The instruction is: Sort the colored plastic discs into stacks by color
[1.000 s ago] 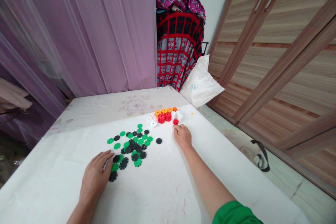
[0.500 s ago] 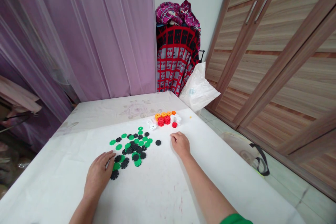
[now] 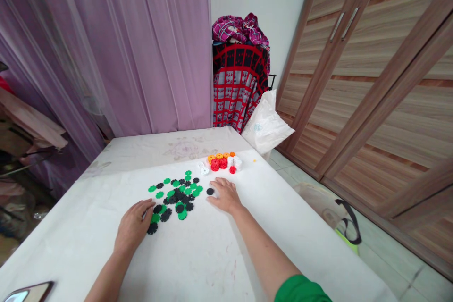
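Note:
Green and black notched discs (image 3: 180, 194) lie scattered and overlapping on the white tabletop (image 3: 198, 255). A black stack or disc (image 3: 210, 191) sits apart, just right of them. My right hand (image 3: 224, 195) is around its right side, thumb and fingers spread, holding nothing. At the left edge of the scattered discs rests my left hand (image 3: 136, 221), fingers loosely apart and touching or beside the discs; nothing is held. Farther back stand stacks of red discs (image 3: 219, 164), orange discs (image 3: 219, 156) and white discs (image 3: 237, 163).
A phone (image 3: 30, 292) lies at the near left corner. Beyond the table are a white plastic bag (image 3: 265, 122), a cloth-covered pile (image 3: 237, 85), a purple curtain (image 3: 152, 47) and a wooden wardrobe (image 3: 371, 94). A clear bag (image 3: 318, 203) is on the floor.
My right hand has moved left to the lone black piece and opened from a closed shape. My left hand has barely moved. The view has shifted slightly, bringing the phone into sight.

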A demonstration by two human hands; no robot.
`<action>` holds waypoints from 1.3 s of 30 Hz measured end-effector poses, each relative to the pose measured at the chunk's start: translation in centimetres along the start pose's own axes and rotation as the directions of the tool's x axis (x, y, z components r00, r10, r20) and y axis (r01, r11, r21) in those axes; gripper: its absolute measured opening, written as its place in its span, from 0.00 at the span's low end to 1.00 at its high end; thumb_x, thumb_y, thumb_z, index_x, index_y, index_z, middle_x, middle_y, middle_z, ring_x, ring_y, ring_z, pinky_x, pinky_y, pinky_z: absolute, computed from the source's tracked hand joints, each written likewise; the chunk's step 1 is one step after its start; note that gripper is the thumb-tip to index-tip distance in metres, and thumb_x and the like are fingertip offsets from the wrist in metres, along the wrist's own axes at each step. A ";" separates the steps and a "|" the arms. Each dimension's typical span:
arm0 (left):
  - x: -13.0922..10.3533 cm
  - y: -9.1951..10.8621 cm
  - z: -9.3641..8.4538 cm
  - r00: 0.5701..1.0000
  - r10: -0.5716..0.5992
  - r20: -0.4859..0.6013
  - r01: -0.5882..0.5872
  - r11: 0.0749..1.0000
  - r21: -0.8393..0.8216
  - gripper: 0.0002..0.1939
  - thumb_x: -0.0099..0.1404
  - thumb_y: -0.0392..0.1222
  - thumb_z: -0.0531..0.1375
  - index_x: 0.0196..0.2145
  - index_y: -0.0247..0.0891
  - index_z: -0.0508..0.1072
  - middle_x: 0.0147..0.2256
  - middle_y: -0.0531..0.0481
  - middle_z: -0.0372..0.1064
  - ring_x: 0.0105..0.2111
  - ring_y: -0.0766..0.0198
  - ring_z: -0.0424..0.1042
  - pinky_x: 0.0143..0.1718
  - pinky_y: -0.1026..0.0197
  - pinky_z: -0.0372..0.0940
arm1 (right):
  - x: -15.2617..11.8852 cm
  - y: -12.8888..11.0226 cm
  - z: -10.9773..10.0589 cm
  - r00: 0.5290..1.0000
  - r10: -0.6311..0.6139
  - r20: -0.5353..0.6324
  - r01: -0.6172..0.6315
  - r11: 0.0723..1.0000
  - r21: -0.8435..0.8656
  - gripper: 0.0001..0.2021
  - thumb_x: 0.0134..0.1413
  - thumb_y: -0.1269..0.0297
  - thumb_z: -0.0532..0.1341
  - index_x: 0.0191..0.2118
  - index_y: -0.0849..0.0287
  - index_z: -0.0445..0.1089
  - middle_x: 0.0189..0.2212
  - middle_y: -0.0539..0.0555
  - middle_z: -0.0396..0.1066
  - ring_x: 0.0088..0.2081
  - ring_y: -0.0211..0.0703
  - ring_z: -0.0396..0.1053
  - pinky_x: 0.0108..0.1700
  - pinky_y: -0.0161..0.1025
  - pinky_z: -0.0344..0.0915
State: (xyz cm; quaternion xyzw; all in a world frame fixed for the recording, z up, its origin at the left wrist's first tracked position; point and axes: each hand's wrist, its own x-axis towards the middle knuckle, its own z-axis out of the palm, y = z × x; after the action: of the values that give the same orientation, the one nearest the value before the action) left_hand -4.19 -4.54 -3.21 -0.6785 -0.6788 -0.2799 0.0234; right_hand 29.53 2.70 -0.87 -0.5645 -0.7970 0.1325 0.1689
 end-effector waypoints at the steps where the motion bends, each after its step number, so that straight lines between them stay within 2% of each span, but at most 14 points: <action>1: 0.0 0.1 0.0 1.000 -0.002 0.000 0.002 1.000 -0.002 0.23 0.66 0.54 0.49 0.40 0.42 0.81 0.47 0.45 0.80 0.50 0.51 0.76 0.57 0.50 0.69 | 0.2 -0.1 0.1 1.000 -0.001 0.004 0.001 1.000 0.010 0.24 0.56 0.49 0.64 0.57 0.45 0.70 0.65 0.55 0.62 0.65 0.49 0.56 0.62 0.48 0.51; 4: 0.0 0.2 -0.2 1.000 -0.009 0.004 0.010 1.000 -0.010 0.23 0.66 0.54 0.49 0.40 0.42 0.81 0.47 0.45 0.80 0.50 0.51 0.76 0.57 0.49 0.68 | 0.5 -0.1 0.2 1.000 0.009 0.000 -0.009 0.999 0.041 0.17 0.57 0.52 0.64 0.51 0.45 0.75 0.64 0.54 0.63 0.65 0.48 0.57 0.62 0.48 0.51; 8: 0.1 0.6 -0.6 1.000 -0.010 0.000 0.010 1.000 -0.010 0.22 0.65 0.53 0.50 0.39 0.43 0.81 0.47 0.46 0.80 0.50 0.52 0.77 0.56 0.51 0.69 | 0.6 -0.1 0.4 1.000 0.014 -0.015 -0.013 0.998 0.068 0.12 0.57 0.54 0.64 0.46 0.45 0.77 0.62 0.53 0.65 0.64 0.48 0.58 0.61 0.47 0.52; 18: 0.2 1.4 -1.1 1.000 -0.024 0.004 0.024 0.999 -0.030 0.22 0.63 0.55 0.51 0.37 0.43 0.81 0.45 0.46 0.81 0.47 0.54 0.78 0.56 0.53 0.69 | 0.3 -0.2 0.7 0.996 -0.030 -0.082 0.033 0.999 0.038 0.09 0.58 0.58 0.64 0.43 0.51 0.76 0.59 0.54 0.69 0.61 0.47 0.62 0.59 0.45 0.54; 27: 0.3 2.0 -1.5 1.000 -0.029 0.008 0.029 0.999 -0.019 0.22 0.64 0.55 0.50 0.37 0.42 0.80 0.44 0.45 0.81 0.45 0.54 0.78 0.54 0.54 0.70 | 0.2 -0.1 1.0 0.994 -0.059 -0.088 0.064 0.997 0.050 0.09 0.59 0.58 0.63 0.43 0.53 0.73 0.58 0.55 0.70 0.60 0.47 0.63 0.58 0.44 0.54; 39: -0.3 -0.1 0.6 0.999 0.032 -0.009 -0.032 0.999 0.000 0.22 0.67 0.55 0.51 0.41 0.43 0.80 0.47 0.46 0.79 0.51 0.51 0.76 0.57 0.49 0.68 | 0.2 -0.3 1.3 0.988 -0.083 -0.131 0.092 0.994 0.065 0.08 0.58 0.60 0.64 0.43 0.53 0.73 0.56 0.56 0.71 0.59 0.49 0.64 0.57 0.47 0.56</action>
State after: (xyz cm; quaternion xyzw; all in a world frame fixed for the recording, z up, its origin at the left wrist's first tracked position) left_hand -4.06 -4.57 -3.88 -0.6879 -0.6679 -0.2825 0.0310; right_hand 28.63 2.78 -1.86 -0.5298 -0.8034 0.1167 0.2454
